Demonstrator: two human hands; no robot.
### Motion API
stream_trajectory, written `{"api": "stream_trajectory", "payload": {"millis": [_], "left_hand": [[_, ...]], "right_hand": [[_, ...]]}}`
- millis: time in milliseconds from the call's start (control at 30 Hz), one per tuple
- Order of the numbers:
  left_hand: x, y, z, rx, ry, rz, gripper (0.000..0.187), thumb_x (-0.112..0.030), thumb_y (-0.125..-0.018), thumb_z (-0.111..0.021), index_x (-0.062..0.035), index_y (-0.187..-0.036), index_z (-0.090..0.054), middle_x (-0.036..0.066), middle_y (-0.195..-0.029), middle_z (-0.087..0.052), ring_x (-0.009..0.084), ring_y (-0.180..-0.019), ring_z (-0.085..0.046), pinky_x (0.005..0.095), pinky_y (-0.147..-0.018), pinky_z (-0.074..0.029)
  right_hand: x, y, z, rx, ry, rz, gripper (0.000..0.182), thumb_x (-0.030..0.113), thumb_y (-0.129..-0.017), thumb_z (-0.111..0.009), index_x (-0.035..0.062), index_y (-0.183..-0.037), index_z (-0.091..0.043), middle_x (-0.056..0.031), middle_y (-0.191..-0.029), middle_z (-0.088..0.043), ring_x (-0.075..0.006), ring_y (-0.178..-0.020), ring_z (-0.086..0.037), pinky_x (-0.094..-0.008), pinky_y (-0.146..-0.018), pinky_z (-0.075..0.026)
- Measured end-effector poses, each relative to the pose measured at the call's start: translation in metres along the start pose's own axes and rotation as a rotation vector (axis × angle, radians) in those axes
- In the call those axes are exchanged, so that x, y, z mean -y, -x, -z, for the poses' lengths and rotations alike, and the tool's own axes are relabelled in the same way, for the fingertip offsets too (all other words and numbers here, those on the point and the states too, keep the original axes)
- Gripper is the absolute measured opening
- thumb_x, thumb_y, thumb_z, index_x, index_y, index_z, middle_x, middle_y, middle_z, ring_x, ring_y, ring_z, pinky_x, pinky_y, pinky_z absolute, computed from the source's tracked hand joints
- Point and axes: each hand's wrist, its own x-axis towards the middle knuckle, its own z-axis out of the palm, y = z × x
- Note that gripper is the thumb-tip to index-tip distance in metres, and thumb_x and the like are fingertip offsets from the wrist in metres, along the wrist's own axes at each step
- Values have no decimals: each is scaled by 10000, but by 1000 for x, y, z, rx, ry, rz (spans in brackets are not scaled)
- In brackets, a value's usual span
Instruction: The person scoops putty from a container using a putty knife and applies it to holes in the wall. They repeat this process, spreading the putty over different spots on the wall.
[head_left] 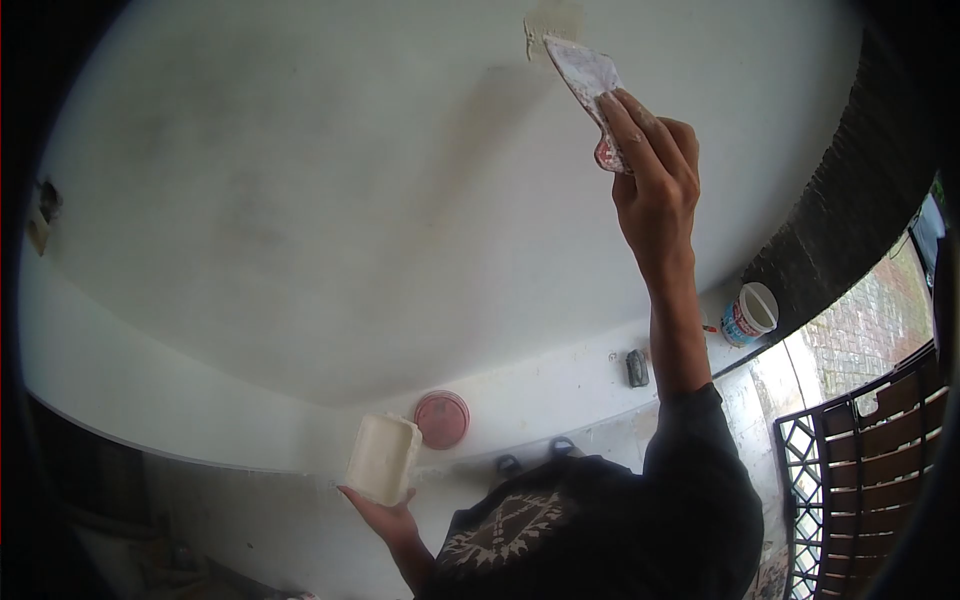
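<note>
My right hand (655,165) reaches up the pale wall (300,200), its fingers closed round a putty knife (585,75) smeared with white. The blade's corner is right at a beige patch of wet putty (553,18) near the top of the view. Lower down, my left hand (385,515) grips a shallow rectangular cream tray (385,460) from below. Pale putty coats the tray's inside and rim.
A round reddish lid or tub (442,420) lies just beyond the tray. To the right stand a white paint bucket (750,315) and a small dark block (637,368). A slatted metal gate (870,470) is at the lower right, with brick paving (870,310) outside.
</note>
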Motion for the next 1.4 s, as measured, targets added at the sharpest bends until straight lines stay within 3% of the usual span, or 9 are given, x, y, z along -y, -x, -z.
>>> {"api": "stream_trajectory", "payload": {"millis": [200,400,600,700,767,1067,1300,1367,1400], "left_hand": [[12,-6,8,-43,-327,-179,666,-298,-1000,-499,-97,-1500,-108,218,-1475,-266,342,-1251,-424,412,-686,-542],[2,-5,9,71,70,-4,680,-269,-1004,-484,-109,-1513,-62,205,-1495,-232,368,-1263,-411,465,-732,-543],[2,-9,11,10,-323,-133,635,-357,-1019,-427,-104,-1503,-103,192,-1489,-250,365,-1268,-406,474,-749,-533],[-4,-9,-1,91,79,58,773,-162,-952,-569,-132,-1526,-53,195,-1495,-235,359,-1268,-405,447,-733,-542],[8,-7,-18,-198,-400,-142,772,-765,-859,-370,-202,-1388,-374,20,-1378,-443,255,-1112,-472,442,-692,-384],[11,-9,-5,-181,-412,-143,775,-766,-859,-368,-191,-1379,-383,24,-1339,-474,258,-1088,-489,426,-664,-398],[-1,-3,-5,-192,-361,-112,767,-766,-860,-363,-198,-1374,-392,26,-1330,-485,259,-1080,-499,417,-652,-398],[-12,-4,6,111,78,33,782,-169,-943,-589,-103,-1519,-63,186,-1486,-250,335,-1218,-427,444,-711,-529],[-9,-3,1,114,73,35,782,-169,-943,-589,-103,-1519,-63,186,-1486,-250,335,-1218,-427,444,-711,-529]], "right_hand": [[-18,-27,-37,-100,30,37,589,-148,-657,-663,144,-1169,-681,-39,-1128,-629,-243,-956,-566,-342,-806,-525],[-8,13,-29,64,-81,-29,521,-111,-671,-683,123,-1136,-691,-54,-1110,-641,-245,-934,-573,-357,-810,-508],[-8,15,0,88,-98,-77,501,-114,-677,-684,117,-1121,-691,-54,-1102,-645,-241,-915,-575,-358,-803,-502],[-7,-2,0,-31,-90,-100,522,-126,-702,-647,145,-1146,-697,-46,-1100,-669,-230,-916,-598,-332,-795,-529],[-13,-15,-16,-191,-39,-64,524,-125,-704,-650,151,-1147,-698,-37,-1106,-667,-222,-919,-591,-316,-786,-525],[-9,44,-65,22,-34,-80,598,-120,-668,-675,101,-1223,-648,-96,-1281,-569,-271,-1040,-537,-360,-923,-458],[3,0,-10,-142,0,-59,461,-100,-719,-657,117,-1124,-701,-66,-1069,-671,-221,-924,-600,-332,-799,-515],[-13,-24,-21,-209,24,2,499,-115,-715,-646,131,-1147,-689,-56,-1076,-663,-225,-938,-593,-335,-797,-516],[-20,-29,-31,-208,28,-3,499,-115,-715,-646,131,-1147,-689,-56,-1076,-663,-225,-938,-593,-335,-797,-516]]}}
